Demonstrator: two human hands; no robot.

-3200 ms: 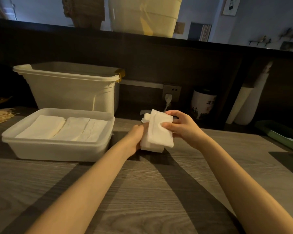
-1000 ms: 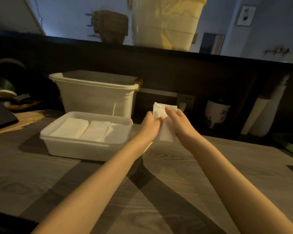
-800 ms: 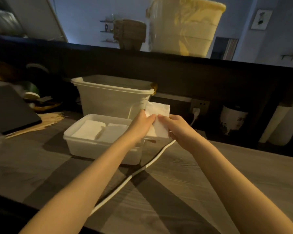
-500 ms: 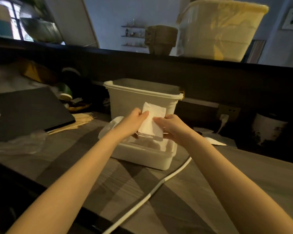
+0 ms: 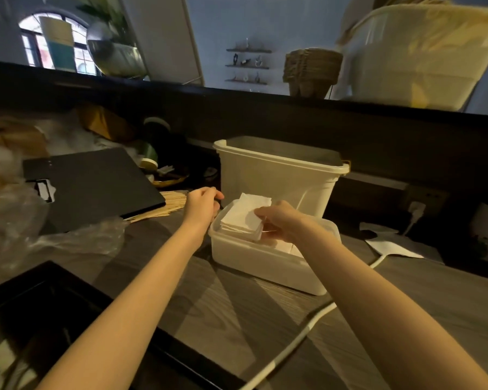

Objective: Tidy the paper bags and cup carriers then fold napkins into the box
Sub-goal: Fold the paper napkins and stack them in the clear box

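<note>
A shallow white plastic box sits on the wooden counter and holds stacks of folded white napkins. My right hand is over the box, pinching a folded white napkin that rests tilted on the stack at the box's left end. My left hand is just left of the box's far-left corner, fingers loosely curled, with nothing seen in it. A stack of brown cup carriers stands on the upper ledge beside a large pale bin.
A tall white tub stands right behind the box. A black folder, wooden sticks and crumpled plastic lie to the left. A white cable crosses the counter; a loose napkin lies right. A dark tray is at front left.
The view swung left. Both hands carried the folded napkin down from above the box onto the stack; my left hand let go and moved to the box's left corner.
</note>
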